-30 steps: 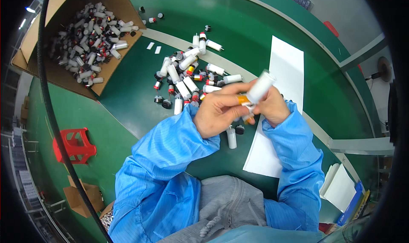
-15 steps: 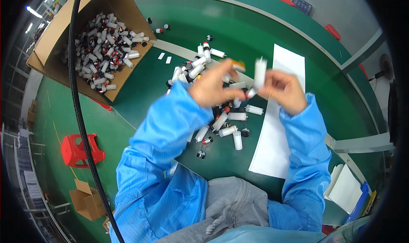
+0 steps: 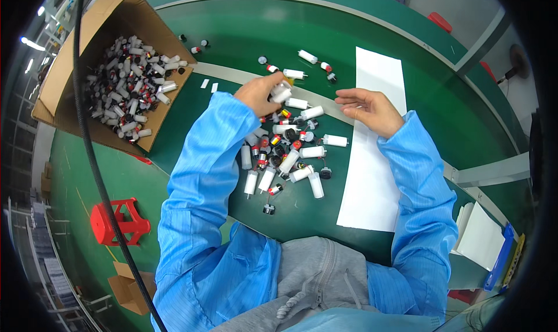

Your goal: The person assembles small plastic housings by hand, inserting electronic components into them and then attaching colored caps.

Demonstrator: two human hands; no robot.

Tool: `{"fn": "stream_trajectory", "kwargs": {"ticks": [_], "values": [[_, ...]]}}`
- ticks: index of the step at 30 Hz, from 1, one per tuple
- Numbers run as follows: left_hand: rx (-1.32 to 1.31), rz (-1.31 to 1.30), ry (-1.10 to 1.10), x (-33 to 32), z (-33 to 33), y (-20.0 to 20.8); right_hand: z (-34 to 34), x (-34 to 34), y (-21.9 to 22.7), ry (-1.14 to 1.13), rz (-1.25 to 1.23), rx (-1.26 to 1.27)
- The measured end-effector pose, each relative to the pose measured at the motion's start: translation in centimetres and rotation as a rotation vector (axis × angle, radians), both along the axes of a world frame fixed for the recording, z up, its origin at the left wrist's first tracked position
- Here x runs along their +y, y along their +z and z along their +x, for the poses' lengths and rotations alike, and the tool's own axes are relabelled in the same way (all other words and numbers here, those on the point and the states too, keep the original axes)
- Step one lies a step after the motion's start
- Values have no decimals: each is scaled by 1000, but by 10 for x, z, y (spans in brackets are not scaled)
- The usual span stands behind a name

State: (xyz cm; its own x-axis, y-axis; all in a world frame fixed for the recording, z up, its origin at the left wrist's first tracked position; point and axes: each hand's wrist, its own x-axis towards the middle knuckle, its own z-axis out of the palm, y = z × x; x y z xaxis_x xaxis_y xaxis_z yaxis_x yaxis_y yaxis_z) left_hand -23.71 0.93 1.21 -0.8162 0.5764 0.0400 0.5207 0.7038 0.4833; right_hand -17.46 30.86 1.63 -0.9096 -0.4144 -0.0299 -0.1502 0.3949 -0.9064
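My left hand (image 3: pixel 256 95) is closed around a white translucent cylinder (image 3: pixel 281 92) at the far edge of a loose pile; some of its fingers hide the grip. To its right, my right hand (image 3: pixel 373 110) is held above the edge of a long white sheet (image 3: pixel 372 181), fingers stretched and holding nothing. Below the hands lie several white cylinders (image 3: pixel 289 160) with thin pins, mixed with small red, black and white pieces (image 3: pixel 263 159) and black round caps (image 3: pixel 325 173). Beyond the pile, another white cylinder (image 3: pixel 307 56) lies beside a small red-white piece (image 3: pixel 325 66) and a black cap (image 3: pixel 332 77).
A tipped cardboard box (image 3: pixel 61 114) full of similar parts stands at the left, with a black cable (image 3: pixel 93 140) hanging before it. Two small white slips (image 3: pixel 205 84) lie near it. A red stool (image 3: pixel 119 221) is on the floor. Papers and a blue folder (image 3: pixel 499 256) sit at right.
My right hand has let go of the white cylinder and opened. A cylinder with small parts now lies beyond the pile. My left hand has moved left, away from the right. The view has shifted.
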Motion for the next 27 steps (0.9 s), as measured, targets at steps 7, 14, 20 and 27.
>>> {"fn": "stream_trajectory", "kwargs": {"ticks": [7,14,20,27], "values": [[80,232,-151,26,67,44,48,-29,7,-9,-77,239],[9,860,7,39,99,38,55,-42,7,32,-184,46],[-28,1233,-149,38,114,82,63,-45,22,2,-308,254],[-167,1119,-129,74,124,43,81,-54,33,-34,-458,46]]}}
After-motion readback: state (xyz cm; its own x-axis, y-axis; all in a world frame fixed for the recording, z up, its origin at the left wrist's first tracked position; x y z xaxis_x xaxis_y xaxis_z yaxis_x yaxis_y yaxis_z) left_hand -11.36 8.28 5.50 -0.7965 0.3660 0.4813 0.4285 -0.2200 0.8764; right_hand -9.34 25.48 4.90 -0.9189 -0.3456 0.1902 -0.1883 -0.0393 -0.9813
